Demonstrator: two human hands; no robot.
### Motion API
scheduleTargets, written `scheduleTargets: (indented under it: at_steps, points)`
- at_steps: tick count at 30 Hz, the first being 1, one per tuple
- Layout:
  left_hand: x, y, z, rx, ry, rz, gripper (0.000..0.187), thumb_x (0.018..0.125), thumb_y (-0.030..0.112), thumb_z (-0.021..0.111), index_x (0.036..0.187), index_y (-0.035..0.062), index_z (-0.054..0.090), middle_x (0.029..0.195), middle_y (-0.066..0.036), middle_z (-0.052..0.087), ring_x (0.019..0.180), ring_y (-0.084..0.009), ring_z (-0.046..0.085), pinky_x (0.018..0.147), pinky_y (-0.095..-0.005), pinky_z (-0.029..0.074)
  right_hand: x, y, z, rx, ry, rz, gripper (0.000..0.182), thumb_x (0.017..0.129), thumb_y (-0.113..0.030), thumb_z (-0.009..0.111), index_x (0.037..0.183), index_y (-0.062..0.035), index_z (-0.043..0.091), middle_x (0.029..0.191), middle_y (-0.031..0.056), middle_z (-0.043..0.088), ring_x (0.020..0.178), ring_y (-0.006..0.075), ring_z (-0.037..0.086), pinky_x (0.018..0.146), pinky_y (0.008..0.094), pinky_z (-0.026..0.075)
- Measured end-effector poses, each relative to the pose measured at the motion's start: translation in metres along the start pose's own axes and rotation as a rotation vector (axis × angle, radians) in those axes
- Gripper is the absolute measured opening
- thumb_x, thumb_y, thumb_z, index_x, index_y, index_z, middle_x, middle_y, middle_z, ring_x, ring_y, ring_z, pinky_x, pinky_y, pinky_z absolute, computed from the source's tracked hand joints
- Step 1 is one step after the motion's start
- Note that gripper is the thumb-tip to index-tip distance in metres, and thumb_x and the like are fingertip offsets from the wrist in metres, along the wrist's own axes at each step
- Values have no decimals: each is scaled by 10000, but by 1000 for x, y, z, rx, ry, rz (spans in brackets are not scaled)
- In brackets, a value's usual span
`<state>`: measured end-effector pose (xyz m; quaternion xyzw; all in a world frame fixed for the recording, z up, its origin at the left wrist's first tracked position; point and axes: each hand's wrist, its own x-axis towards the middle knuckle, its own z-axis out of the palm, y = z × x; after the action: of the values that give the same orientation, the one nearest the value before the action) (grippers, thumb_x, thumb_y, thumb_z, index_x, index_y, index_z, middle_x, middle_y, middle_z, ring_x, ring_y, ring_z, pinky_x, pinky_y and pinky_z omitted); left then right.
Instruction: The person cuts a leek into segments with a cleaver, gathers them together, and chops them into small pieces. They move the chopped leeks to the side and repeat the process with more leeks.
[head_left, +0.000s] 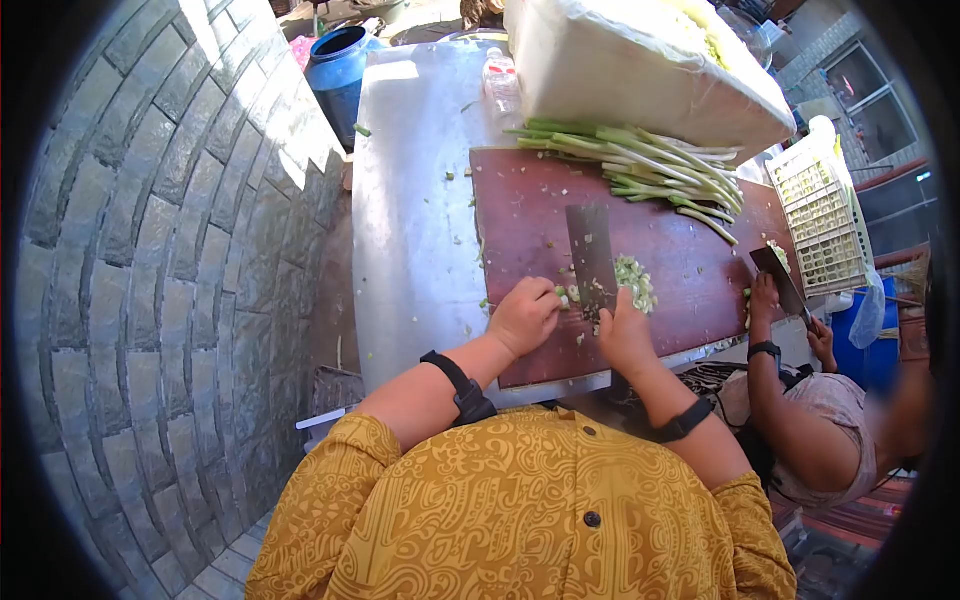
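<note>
My right hand is wrapped round the handle of a cleaver, whose broad blade stands over a reddish-brown cutting board. To the blade's left, my left hand is closed, its fingers curled around short ends of green onion. Most of what lies under those fingers is hidden. Chopped green onion is heaped just right of the blade, and small bits stick to the metal. A bundle of long green onions lies across the far part of the board.
On the right, a co-worker's hand is at another cleaver on the same board. Behind the onions sits a large white container, with a plastic bottle beside it. A plastic crate and a blue barrel flank the metal table.
</note>
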<state>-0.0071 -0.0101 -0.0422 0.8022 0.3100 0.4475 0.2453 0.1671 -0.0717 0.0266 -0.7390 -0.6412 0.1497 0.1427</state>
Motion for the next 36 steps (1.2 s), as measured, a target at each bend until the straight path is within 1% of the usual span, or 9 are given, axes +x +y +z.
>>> scheduleTargets:
  at_steps: [4,7,10,16,19,22,25,31,36]
  points:
    - [-1,-2,3,38,-1,-1,115,659,24,670,745,62,603,873,-84,596,830,-274,573,736,-356,492,-7,-16,-37,-86,-186,-68,300,850,-116,540,1053,39,383,691,289,593,671,484,587,623,560,462]
    - [-1,-3,5,40,12,3,110,658,30,671,738,60,603,873,-85,602,825,-276,576,737,-354,494,-16,-27,-46,-66,-328,-15,305,832,-97,562,1041,26,378,733,298,590,724,495,573,651,565,446]
    - [-2,-4,6,35,-1,-7,112,655,34,667,747,60,607,880,-85,604,839,-275,576,749,-353,495,-21,-23,-40,-144,-356,-41,262,834,-85,544,1009,14,376,720,291,591,707,489,577,641,563,446]
    - [-3,-4,5,27,-52,-15,127,655,37,660,771,64,618,890,-85,603,864,-271,572,777,-357,491,-9,-25,-19,-234,-379,-65,272,771,-35,532,1000,17,394,696,259,613,663,448,615,613,525,489]
    - [-3,-5,4,27,-65,8,142,652,26,660,783,64,619,888,-85,596,858,-275,573,775,-356,490,7,-32,3,-211,-289,-55,284,793,-56,538,1024,22,393,699,261,613,673,447,614,609,524,486]
    - [-3,-4,2,-17,-47,27,150,656,14,661,790,63,614,888,-87,589,850,-278,574,769,-358,490,17,-15,18,-38,-42,-12,293,824,-90,548,1041,27,388,696,268,609,663,454,605,602,527,478]
    - [0,-1,-1,-20,-5,27,139,663,8,664,775,58,598,885,-88,584,841,-279,574,755,-356,491,14,-4,14,37,2,-13,294,850,-120,551,1040,29,384,686,273,600,650,463,595,601,538,468]
    - [-1,0,2,37,-4,-11,131,665,23,671,751,57,578,877,-90,583,840,-279,575,738,-348,493,-2,-24,-27,-16,-252,-42,311,833,-86,572,1057,21,385,728,306,585,696,497,571,623,558,447]
    - [-2,-2,3,40,-14,3,126,656,30,672,745,58,587,875,-87,594,841,-274,578,744,-346,496,-14,-28,-33,-123,-307,-113,239,810,-50,525,981,31,379,674,282,590,647,470,591,597,537,471]
